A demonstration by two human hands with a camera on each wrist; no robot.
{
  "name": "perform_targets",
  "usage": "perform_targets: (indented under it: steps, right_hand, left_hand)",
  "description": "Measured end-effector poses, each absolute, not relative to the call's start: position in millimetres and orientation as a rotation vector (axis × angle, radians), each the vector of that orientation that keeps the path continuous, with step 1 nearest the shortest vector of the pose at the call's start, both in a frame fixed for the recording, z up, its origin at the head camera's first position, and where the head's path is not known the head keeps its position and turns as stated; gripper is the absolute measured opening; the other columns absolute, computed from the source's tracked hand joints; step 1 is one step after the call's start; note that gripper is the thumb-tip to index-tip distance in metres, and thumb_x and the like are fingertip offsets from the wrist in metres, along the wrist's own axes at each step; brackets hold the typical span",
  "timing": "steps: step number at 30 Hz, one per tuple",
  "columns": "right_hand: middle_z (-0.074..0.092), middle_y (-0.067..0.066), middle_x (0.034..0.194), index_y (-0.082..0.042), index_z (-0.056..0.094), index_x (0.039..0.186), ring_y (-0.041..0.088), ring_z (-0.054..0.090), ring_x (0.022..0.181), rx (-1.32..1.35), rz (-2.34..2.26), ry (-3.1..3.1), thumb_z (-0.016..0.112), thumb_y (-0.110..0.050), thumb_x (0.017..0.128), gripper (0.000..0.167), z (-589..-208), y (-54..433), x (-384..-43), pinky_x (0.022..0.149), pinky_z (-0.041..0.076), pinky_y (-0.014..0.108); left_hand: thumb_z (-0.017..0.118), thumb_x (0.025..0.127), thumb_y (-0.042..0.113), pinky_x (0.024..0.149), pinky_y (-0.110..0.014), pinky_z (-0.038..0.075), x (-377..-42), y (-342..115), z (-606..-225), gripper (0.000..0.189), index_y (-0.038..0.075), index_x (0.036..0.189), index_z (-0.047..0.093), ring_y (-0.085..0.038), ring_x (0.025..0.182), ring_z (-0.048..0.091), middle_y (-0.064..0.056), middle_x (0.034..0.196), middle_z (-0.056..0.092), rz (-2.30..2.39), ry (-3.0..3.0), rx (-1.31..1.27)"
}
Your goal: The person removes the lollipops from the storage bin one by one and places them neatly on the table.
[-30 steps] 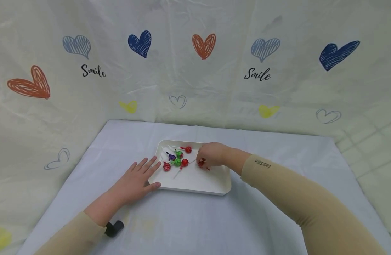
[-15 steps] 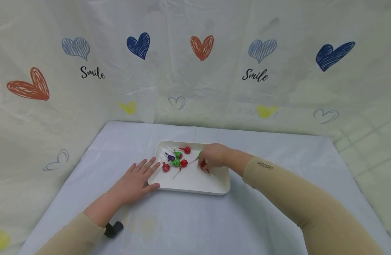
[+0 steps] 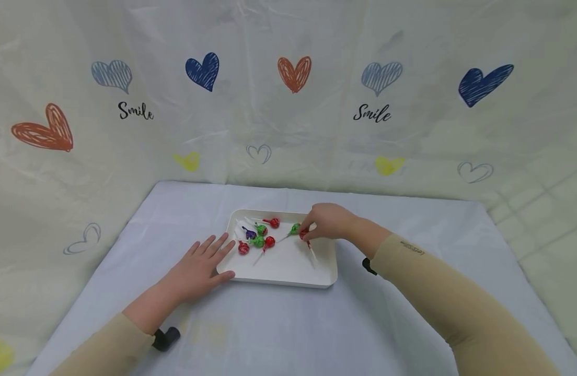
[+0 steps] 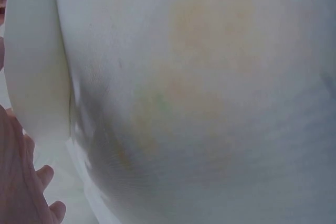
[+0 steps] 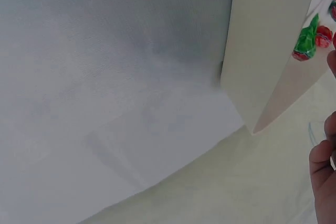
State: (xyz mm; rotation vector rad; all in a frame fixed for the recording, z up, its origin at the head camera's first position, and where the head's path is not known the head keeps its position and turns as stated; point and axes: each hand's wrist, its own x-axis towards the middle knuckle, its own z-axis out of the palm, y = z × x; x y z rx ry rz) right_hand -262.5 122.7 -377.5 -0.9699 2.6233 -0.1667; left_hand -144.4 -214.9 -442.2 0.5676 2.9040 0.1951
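A white tray [image 3: 284, 272] on the table holds several wrapped lollipops. My left hand [image 3: 194, 269] lies with spread fingers at the tray's left edge, thumb by the near left corner. In the left wrist view only part of that hand [image 4: 21, 177] shows. Over the tray's right side, my right hand [image 3: 331, 222] pinches a red lollipop [image 3: 303, 235] between thumb and finger, its white stick pointing toward me. Just left of it lies a green lollipop [image 3: 295, 228]. At the right edge of the right wrist view, fingers [image 5: 321, 163] appear near the green-wrapped lollipop.
Grouped in the tray's left half are a purple lollipop [image 3: 250, 234], green ones and red ones, including a red lollipop [image 3: 269, 242] with its stick toward me. A white cloth covers the table [image 3: 269, 329]. Behind it hangs a curtain [image 3: 335, 130] printed with hearts.
My right hand has risen slightly and shifted right, uncovering the green lollipop and the red one's stick, which now points toward me. The left hand keeps its place at the tray.
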Motion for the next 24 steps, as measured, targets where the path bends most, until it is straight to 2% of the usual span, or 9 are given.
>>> perform_targets:
  steps: [9, 15, 24]
  right_hand:
    - [0.069, -0.020, 0.094, -0.027, 0.076, 0.116, 0.009, 0.057, 0.088, -0.911, -0.314, 2.707, 0.077, -0.036, 0.087, 0.031, -364, 159, -258, 0.076, 0.048, 0.030]
    - [0.066, -0.018, 0.095, -0.027, 0.076, 0.117, 0.014, 0.055, 0.090, -0.844, -0.379, 2.767, 0.077, -0.037, 0.087, 0.032, -362, 192, -250, 0.076, 0.046, 0.031]
    - [0.066, -0.012, 0.101, -0.031, 0.076, 0.115, 0.011, 0.053, 0.090, -0.711, -0.482, 2.815, 0.078, -0.039, 0.085, 0.032, -367, 240, -238, 0.076, 0.045, 0.032]
  left_hand:
    - [0.043, 0.092, 0.072, 0.118, -0.061, 0.009, -145, -217, -446, 0.085, 0.023, 0.159, 0.024, -0.036, 0.151, 0.012, -0.004, 0.166, 0.015, 0.119, 2.929, 0.585]
    - [0.046, 0.093, 0.069, 0.118, -0.061, 0.009, -144, -217, -446, 0.083, 0.023, 0.159, 0.024, -0.037, 0.150, 0.012, -0.005, 0.166, 0.015, 0.104, 2.932, 0.594]
    - [0.046, 0.093, 0.068, 0.118, -0.061, 0.010, -143, -214, -442, 0.082, 0.022, 0.158, 0.026, -0.038, 0.150, 0.013, -0.007, 0.166, 0.015, 0.112, 2.934, 0.626]
